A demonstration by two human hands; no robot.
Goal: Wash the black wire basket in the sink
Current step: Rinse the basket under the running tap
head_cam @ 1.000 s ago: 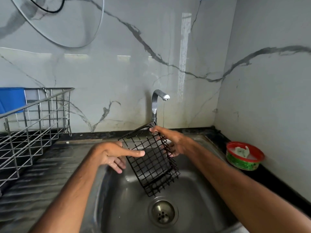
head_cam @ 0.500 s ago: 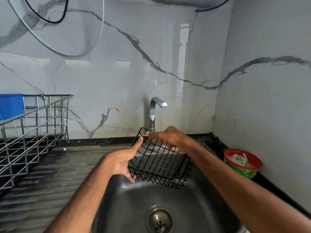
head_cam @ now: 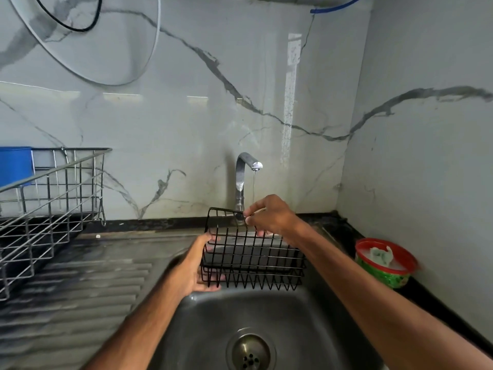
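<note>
The black wire basket [head_cam: 250,259] hangs level over the steel sink [head_cam: 288,313], just below the tap [head_cam: 244,180]. A thin stream of water runs from the tap's spout down toward the basket's back rim. My left hand [head_cam: 196,268] holds the basket's left end, palm against the wires. My right hand [head_cam: 269,216] pinches the top back rim near the water stream. The sink's drain [head_cam: 249,352] lies below the basket.
A steel dish rack [head_cam: 50,206] stands on the ribbed drainboard [head_cam: 80,287] at the left, with a blue container [head_cam: 14,165] behind it. A red-rimmed green tub [head_cam: 384,263] with a soap pad sits on the dark counter at the right. Marble walls close the back and right.
The basket swung from hanging steeply on end to lying level, and rose closer to the tap. My left hand shifted from pointing at it to gripping its left end.
</note>
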